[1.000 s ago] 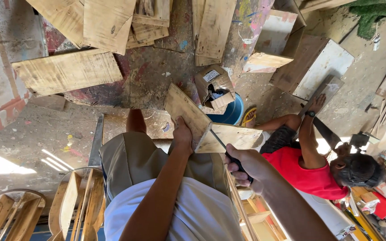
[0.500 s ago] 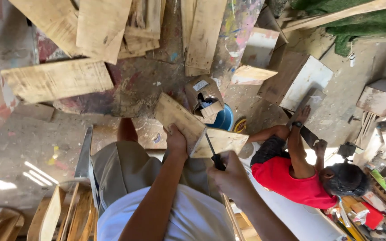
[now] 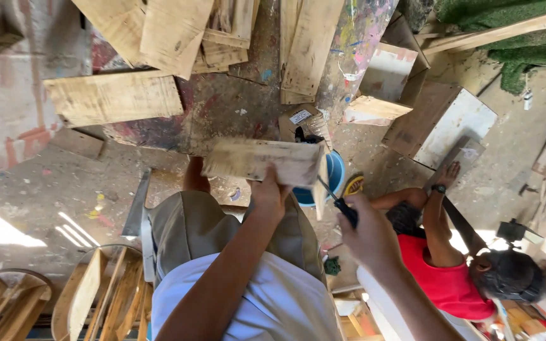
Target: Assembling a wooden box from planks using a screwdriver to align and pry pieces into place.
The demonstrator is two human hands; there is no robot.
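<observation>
Above the blue bucket [image 3: 336, 180], the left hand [image 3: 270, 192] clamps the wooden board [image 3: 260, 161] by its near edge. Board appears stiff, light, splintery; grip the edges. Right of the bucket, the right hand [image 3: 368, 233] is closed around a dark-handled tool [image 3: 342, 208].

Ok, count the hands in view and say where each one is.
3. The left hand grips a wood piece at centre. The right hand holds a dark-handled tool beside it. Another person's hand rests on a board at right; their other hand may be hidden.

Bare floor [image 3: 45, 208] open left; blue bucket [image 3: 335, 173], seated person [image 3: 450, 278] crowd right; planks [image 3: 159, 38] ahead.
</observation>
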